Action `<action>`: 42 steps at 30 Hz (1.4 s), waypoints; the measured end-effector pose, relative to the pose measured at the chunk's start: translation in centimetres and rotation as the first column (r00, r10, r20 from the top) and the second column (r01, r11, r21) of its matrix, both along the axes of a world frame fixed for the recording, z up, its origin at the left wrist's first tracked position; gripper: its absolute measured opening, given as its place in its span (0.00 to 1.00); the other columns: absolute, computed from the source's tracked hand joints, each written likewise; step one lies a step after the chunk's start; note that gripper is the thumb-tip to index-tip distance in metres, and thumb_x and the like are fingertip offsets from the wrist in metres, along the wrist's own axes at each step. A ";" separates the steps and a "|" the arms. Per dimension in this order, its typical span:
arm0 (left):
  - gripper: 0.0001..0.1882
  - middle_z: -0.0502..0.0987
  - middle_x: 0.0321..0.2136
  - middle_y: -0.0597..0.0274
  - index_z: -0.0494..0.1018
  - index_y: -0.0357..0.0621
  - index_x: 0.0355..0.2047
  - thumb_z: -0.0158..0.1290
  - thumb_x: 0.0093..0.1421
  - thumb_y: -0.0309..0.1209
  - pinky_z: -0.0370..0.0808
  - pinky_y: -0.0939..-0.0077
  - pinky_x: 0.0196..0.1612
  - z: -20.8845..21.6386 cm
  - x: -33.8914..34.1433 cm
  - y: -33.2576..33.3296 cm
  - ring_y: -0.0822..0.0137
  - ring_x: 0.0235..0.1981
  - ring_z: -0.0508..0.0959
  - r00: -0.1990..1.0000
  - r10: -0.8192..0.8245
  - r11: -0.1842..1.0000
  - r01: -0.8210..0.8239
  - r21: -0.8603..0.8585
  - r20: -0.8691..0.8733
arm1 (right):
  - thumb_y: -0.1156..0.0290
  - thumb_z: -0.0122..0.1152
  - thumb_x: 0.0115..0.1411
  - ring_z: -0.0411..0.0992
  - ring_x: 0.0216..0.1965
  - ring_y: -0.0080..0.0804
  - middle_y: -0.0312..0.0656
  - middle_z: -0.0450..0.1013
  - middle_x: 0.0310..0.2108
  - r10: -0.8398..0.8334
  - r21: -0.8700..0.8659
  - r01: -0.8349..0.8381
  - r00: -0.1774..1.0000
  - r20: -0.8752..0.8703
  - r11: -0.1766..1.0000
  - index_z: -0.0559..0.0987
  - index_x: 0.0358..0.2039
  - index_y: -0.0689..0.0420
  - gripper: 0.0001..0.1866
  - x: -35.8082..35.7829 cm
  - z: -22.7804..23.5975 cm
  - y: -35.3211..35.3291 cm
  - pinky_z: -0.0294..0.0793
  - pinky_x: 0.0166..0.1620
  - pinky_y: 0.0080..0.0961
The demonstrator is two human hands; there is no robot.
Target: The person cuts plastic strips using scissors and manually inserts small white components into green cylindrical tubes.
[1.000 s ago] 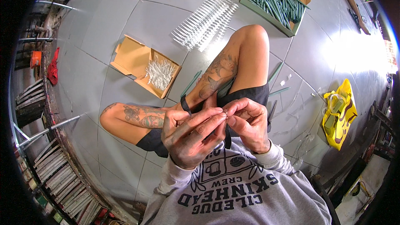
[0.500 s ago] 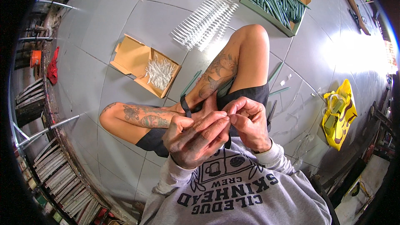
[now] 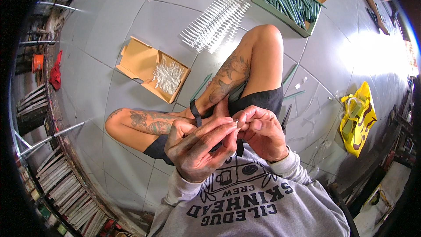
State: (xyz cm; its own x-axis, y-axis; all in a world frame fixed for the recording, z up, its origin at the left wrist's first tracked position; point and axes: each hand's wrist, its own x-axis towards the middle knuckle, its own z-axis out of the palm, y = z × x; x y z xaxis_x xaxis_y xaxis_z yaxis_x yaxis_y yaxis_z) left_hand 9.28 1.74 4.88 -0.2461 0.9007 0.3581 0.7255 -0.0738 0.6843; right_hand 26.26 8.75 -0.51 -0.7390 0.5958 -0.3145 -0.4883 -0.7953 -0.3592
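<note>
My left hand [image 3: 197,149] is closed in a pinch, and a tiny white piece [image 3: 237,122] shows at its fingertips. My right hand [image 3: 264,132] meets it there, thumb and fingers pressed together; whatever it grips is hidden. Both hands are above my lap, in front of the grey sweatshirt [image 3: 258,202]. Past my crossed legs stands an open cardboard box [image 3: 139,59] with a heap of thin white plastic pieces [image 3: 168,75]. Similar white pieces [image 3: 215,22] lie in rows on the floor.
A box of dark green sticks [image 3: 289,2] stands at the far right, and loose green sticks [image 3: 294,95] lie by my legs. A dark pointed tool [image 3: 286,117] is beside my right thigh. To the right is a yellow plastic bag [image 3: 357,120]; crowded shelves [image 3: 70,188] line the left.
My hands have shifted slightly, the left wrist a little to the left. The white piece between the fingertips now shows more clearly, and my right thumb has turned.
</note>
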 end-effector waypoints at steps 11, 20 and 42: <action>0.22 0.85 0.42 0.82 0.86 0.56 0.40 0.74 0.41 0.27 0.66 0.81 0.31 -0.9 -0.4 -0.1 0.75 0.25 0.66 0.995 0.020 0.996 -0.011 0.090 -0.100 | 0.79 0.62 0.64 0.80 0.42 0.28 0.43 0.80 0.40 -0.018 0.141 -0.011 0.979 0.202 0.990 0.80 0.41 0.67 0.07 -0.4 0.7 0.3 0.81 0.49 0.28; 0.20 0.87 0.37 0.73 0.84 0.54 0.39 0.73 0.43 0.26 0.70 0.78 0.37 -0.1 0.0 -0.3 0.75 0.31 0.77 0.991 -0.007 1.000 0.009 0.014 -0.133 | 0.80 0.62 0.64 0.77 0.37 0.20 0.37 0.80 0.35 -0.082 0.317 -0.032 0.937 0.339 0.948 0.80 0.39 0.66 0.04 -0.5 1.1 0.4 0.78 0.43 0.18; 0.18 0.87 0.35 0.69 0.84 0.51 0.37 0.70 0.44 0.22 0.70 0.77 0.38 0.4 -0.1 0.4 0.73 0.31 0.81 0.996 0.012 0.999 -0.008 0.039 -0.087 | 0.76 0.57 0.69 0.79 0.43 0.30 0.44 0.80 0.40 -0.071 0.160 0.053 0.992 0.105 0.986 0.79 0.42 0.67 0.08 -0.7 0.3 0.0 0.80 0.50 0.31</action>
State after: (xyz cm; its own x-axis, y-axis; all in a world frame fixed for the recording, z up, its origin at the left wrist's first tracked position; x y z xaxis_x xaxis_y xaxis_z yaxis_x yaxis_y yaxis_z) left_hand 9.13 2.09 5.26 -0.2213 0.8835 0.4128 0.7831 -0.0913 0.6151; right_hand 25.51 8.76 -0.26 -0.6653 0.6876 -0.2909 -0.4858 -0.6946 -0.5306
